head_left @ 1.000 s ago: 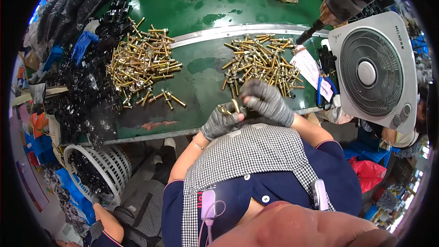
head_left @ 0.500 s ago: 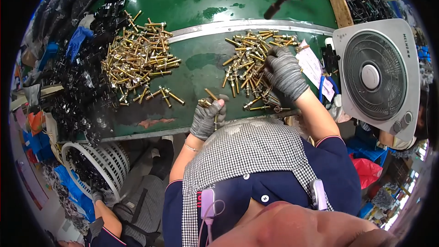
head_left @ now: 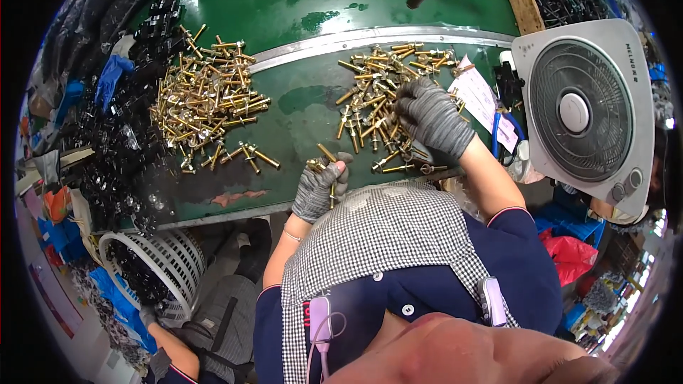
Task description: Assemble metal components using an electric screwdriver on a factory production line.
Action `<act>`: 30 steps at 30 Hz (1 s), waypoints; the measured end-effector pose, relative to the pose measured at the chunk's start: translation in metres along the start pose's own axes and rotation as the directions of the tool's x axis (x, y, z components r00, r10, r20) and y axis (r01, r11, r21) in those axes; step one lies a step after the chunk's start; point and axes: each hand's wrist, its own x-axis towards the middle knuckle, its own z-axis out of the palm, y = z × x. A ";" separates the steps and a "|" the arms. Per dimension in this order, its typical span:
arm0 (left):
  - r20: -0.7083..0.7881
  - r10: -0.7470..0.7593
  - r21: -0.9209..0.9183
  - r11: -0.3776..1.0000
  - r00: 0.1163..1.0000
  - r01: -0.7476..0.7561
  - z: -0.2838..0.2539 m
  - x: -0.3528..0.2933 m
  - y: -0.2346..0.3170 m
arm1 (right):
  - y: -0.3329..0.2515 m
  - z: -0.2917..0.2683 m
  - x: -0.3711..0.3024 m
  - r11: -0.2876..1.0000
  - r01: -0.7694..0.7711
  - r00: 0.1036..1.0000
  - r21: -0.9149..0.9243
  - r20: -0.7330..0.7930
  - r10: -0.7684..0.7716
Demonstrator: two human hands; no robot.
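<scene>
Grey-gloved, the right hand [head_left: 432, 117] is at the right pile [head_left: 368, 104], partly curled over its near-right side; the loose bolts lie at mixed angles under it and to its left. Whether it grips any cannot be told. The left hand [head_left: 314, 193], nearer the body, is closed around held bolts [head_left: 326, 152], one slanting away and leftward. The left pile [head_left: 206, 96] sits beyond it, leftward, well apart.
</scene>
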 end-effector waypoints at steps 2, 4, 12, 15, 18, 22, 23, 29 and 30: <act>-0.014 0.000 0.006 1.000 1.000 0.000 0.000 -0.001 -0.001 | 0.001 -0.005 -0.003 0.999 0.043 0.988 -0.015 0.152 -0.040; -0.053 0.004 0.005 1.000 0.999 -0.004 0.003 -0.001 0.000 | 0.006 -0.007 -0.004 1.000 -0.012 0.996 0.018 0.090 0.010; -0.048 -0.014 0.016 1.000 0.999 0.015 0.002 0.000 -0.004 | 0.039 -0.026 -0.016 0.897 -0.221 0.895 0.382 -0.286 0.342; -0.044 -0.026 0.021 0.999 0.999 0.027 0.004 0.001 -0.005 | 0.028 -0.033 -0.025 0.870 -0.385 0.912 0.309 -0.019 0.410; -0.047 -0.023 0.048 0.999 0.999 0.025 0.006 0.002 -0.005 | 0.017 -0.020 -0.031 0.884 -0.379 0.925 0.272 0.081 0.372; -0.028 -0.036 0.047 0.998 0.999 0.037 0.007 0.003 -0.006 | -0.004 0.004 -0.038 0.937 -0.334 0.941 0.107 -0.015 0.337; -0.028 -0.038 0.050 0.998 0.999 0.039 0.007 0.003 -0.006 | -0.003 0.008 -0.038 0.935 -0.339 0.941 0.100 0.018 0.339; -0.045 -0.033 0.140 0.989 0.998 0.039 0.008 0.006 -0.013 | -0.005 0.017 -0.034 0.929 -0.338 0.939 0.152 -0.010 0.343; -0.060 -0.030 0.175 0.984 0.998 0.040 0.005 0.007 -0.014 | -0.009 0.008 -0.028 0.921 -0.331 0.943 0.205 0.077 0.322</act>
